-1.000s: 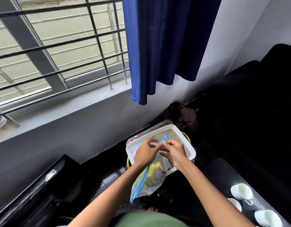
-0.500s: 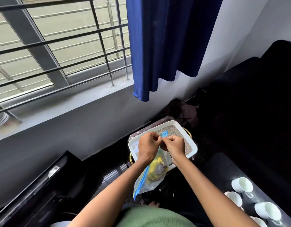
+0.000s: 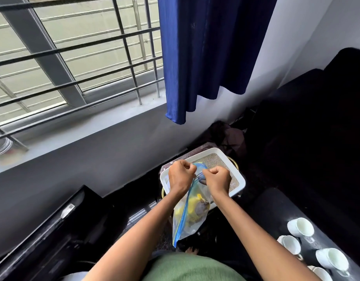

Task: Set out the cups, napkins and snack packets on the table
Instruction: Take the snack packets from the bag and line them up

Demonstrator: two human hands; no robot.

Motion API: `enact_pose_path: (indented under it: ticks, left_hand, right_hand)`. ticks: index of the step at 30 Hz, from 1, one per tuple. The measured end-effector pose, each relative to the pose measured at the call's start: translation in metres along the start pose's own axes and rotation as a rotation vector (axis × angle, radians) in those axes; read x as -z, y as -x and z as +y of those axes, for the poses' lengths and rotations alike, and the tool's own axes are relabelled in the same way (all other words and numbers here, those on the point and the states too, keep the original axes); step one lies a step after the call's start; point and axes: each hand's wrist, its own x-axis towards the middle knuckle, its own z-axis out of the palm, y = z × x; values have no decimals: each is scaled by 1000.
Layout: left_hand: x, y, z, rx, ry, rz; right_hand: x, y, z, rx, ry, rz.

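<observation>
A clear zip bag (image 3: pixel 190 218) with a blue seal strip hangs in front of me, holding yellow snack packets. My left hand (image 3: pixel 180 178) and my right hand (image 3: pixel 216 179) both pinch the bag's top edge, one on each side of the opening, fingers curled. Behind the hands sits a white tray (image 3: pixel 238 175) with a beige mat inside. Several white cups (image 3: pixel 300 227) stand on the dark table (image 3: pixel 276 209) at the lower right.
A barred window (image 3: pixel 73 67) with a grey sill fills the upper left. A blue curtain (image 3: pixel 211 53) hangs above the tray. A black sofa (image 3: pixel 316 128) runs along the right. A dark glossy cabinet (image 3: pixel 53 230) is at the lower left.
Both hands have drawn slightly apart at the bag's top, fists tighter. The view has shifted, bringing more of the cups into sight at the lower right.
</observation>
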Motion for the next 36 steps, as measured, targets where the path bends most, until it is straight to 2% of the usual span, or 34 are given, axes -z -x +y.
enact_pose_path:
  ticks: [3,9,14,20,25,29,33,36]
  left_hand:
    - [0,-4,-3,-2,32,-63]
    - [-7,-7,-6,-16,111,-118]
    - [-8,-9,-12,60,208,-122]
    - [-4,-11,-14,57,125,-209]
    - [-6,-6,-19,129,43,-387]
    - [-9,-4,-21,91,1,-315]
    - [-9,-3,-20,34,-45,-240]
    - [-5,-6,-22,60,-33,-173]
  right_hand:
    - [2,0,2,-40,-74,-10]
    - [10,-1,-3,-160,-107,-245]
    - [9,2,2,-223,-85,-362]
    - [11,-2,6,-173,-123,-238]
    - [14,-7,11,-150,-133,-256]
    - [14,-8,14,-144,-117,-276]
    - [13,-10,12,-152,-116,-186]
    - [16,-12,14,-170,-96,-113]
